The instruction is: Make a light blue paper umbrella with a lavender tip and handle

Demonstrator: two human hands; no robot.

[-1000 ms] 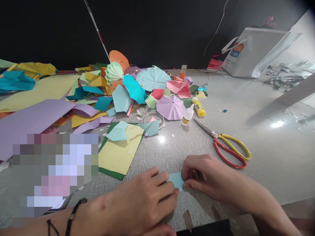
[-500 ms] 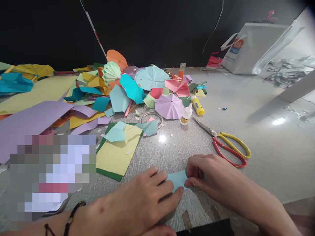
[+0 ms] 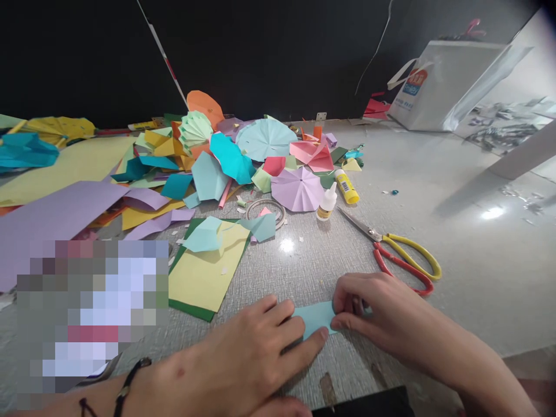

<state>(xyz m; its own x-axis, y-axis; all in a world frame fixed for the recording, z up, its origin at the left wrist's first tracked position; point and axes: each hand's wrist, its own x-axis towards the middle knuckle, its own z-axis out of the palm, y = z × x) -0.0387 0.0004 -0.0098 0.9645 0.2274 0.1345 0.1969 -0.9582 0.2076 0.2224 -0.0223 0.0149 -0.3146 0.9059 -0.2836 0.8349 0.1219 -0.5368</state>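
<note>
A small light blue strip of paper [image 3: 316, 318] lies on the grey table between my two hands. My left hand [image 3: 264, 347] rests over its left end and holds it down, with the index finger stretched along the near edge. At the other end, my right hand [image 3: 369, 307] is closed, thumb and fingers pinching the strip. The paper under my left fingers and inside the right-hand pinch is hidden. Just beyond the right hand lie scissors [image 3: 373, 234] with one yellow and one red handle, slightly apart.
A white glue bottle [image 3: 326, 204] and a yellow glue stick [image 3: 346, 186] stand or lie beyond the strip. Yellow paper [image 3: 215, 275] is at the left. Folded coloured papers, including a purple pleated disc [image 3: 299, 191], pile along the black wall. A white bag [image 3: 452, 87] stands back right.
My right hand has slid slightly to the right, and a little more of the blue strip shows between the hands. The left hand has barely moved.
</note>
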